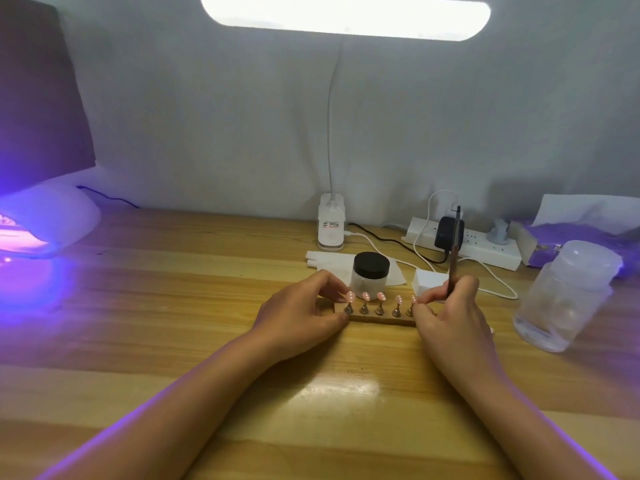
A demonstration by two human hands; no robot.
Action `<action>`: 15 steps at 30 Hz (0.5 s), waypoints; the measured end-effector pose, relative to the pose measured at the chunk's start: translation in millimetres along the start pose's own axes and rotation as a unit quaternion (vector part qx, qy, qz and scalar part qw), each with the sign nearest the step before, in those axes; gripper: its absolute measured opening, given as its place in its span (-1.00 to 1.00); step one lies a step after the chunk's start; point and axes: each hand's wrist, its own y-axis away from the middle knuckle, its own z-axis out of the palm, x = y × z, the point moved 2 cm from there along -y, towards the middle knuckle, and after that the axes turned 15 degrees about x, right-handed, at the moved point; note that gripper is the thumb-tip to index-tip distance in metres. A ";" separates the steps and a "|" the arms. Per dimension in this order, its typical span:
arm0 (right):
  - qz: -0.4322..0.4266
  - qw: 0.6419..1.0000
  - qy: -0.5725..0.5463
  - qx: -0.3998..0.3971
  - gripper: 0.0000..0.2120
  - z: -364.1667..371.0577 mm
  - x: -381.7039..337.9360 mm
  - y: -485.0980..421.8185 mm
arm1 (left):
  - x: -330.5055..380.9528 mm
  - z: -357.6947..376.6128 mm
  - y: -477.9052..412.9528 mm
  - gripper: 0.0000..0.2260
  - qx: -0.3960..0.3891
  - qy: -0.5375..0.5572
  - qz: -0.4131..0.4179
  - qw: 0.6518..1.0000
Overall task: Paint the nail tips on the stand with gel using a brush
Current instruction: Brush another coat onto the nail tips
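Wooden stand (381, 320) between both hands (304, 317)

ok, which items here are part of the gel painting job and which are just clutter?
In use: wooden stand with five pink nail tips; thin dark brush held by right hand; left hand gripping the stand; black-lidded clear jar.

Lying about: white power strip; frosted plastic jar; white foam block; glowing UV lamp.

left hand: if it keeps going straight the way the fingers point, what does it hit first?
The left hand points right along the stand, its fingertips already at the stand's left end. Going straight on, it would probably meet the leftmost nail tip and its metal holder first. Depth is unclear from this one view.
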 end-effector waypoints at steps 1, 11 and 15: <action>-0.005 1.000 0.006 0.001 -0.75 0.5 0.6 0.0 | 0.2 -0.1 -0.9 -0.75 -0.009 -0.001 -0.002 1.000; -0.029 0.998 0.054 -0.022 -0.77 2.3 1.2 1.6 | -7.3 -14.3 -29.6 -0.62 -0.057 0.146 -0.127 0.979; -0.021 0.998 0.057 -0.017 -0.75 1.7 2.8 -0.5 | 3.9 -3.9 -53.4 -0.52 -0.133 0.100 -0.093 0.982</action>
